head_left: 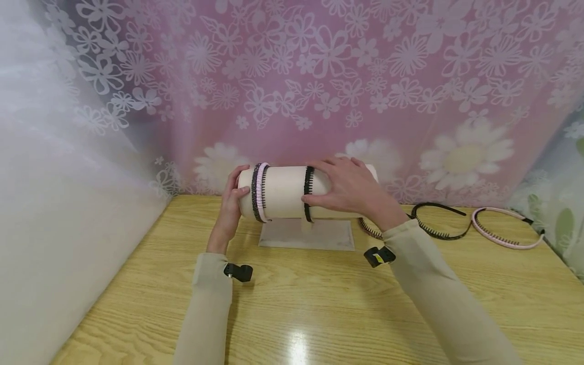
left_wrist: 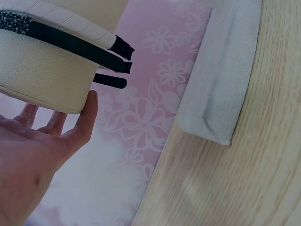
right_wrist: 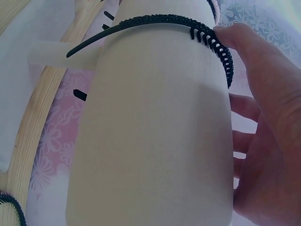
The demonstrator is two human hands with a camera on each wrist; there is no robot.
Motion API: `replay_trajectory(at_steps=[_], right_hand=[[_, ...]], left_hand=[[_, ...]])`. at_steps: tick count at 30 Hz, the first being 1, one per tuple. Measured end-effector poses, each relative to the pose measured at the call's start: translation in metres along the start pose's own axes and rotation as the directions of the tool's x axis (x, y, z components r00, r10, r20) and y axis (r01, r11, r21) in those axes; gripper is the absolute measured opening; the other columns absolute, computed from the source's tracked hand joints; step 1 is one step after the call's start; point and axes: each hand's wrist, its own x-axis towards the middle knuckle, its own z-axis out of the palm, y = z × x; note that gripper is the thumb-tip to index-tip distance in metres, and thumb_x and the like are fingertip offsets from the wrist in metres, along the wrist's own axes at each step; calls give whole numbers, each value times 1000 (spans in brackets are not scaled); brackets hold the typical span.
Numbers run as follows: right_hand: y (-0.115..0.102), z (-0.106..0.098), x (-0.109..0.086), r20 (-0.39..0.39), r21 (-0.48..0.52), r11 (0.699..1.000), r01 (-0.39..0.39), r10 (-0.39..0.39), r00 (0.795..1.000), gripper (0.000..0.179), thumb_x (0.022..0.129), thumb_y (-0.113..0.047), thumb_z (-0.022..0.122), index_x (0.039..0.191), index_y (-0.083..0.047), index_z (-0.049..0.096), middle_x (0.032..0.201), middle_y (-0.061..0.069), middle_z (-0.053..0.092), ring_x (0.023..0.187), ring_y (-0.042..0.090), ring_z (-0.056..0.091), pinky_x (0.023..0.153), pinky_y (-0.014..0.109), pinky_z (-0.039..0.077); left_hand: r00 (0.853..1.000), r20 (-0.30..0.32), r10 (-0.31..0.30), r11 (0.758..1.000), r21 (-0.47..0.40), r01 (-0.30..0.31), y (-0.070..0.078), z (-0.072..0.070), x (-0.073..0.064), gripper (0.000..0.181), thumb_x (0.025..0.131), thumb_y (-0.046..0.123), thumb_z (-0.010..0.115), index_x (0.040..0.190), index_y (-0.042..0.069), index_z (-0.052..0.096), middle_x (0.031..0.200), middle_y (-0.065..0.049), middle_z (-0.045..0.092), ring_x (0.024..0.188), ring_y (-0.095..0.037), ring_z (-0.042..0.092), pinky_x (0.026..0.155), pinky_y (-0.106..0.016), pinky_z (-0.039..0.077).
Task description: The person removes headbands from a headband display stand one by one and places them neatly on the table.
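Note:
A cream padded roll of a headband stand (head_left: pixel 285 192) lies level above its flat pale base (head_left: pixel 278 237). At the roll's left end, my left hand (head_left: pixel 229 210) grips it, thumb in front and fingers round the end. Beside that hand, a dark glittery headband (head_left: pixel 255 197) and a lilac toothed headband (head_left: pixel 260 185) sit side by side round the roll. My right hand (head_left: pixel 351 187) reaches over the right part. Its thumb and forefinger hold a black toothed headband (right_wrist: pixel 160 20) that encircles the roll right of its middle; the other fingers are behind the roll.
On the wooden table (head_left: pixel 292 299), to the right, lie a brown-patterned headband (head_left: pixel 370 230) partly behind the right wrist, a black headband (head_left: pixel 441 235) and a pink headband (head_left: pixel 506 245). A pink flowered curtain (head_left: pixel 292 76) hangs close behind the stand.

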Motion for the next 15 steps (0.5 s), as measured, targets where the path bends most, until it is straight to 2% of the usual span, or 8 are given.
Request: replay_trajectory(at_steps=[15], right_hand=[[11,-1,-11,1,11,1000,-15,15,1000,86,85,-68,66,155,-23,45,156,14,47,142,39,45,118,67,25]], left_hand=[[1000,7,5,1000,3,-5,-1,-1,1,58,97,26,46,154,20,35,146,5,48,120,-20,52,88,-30,50]])
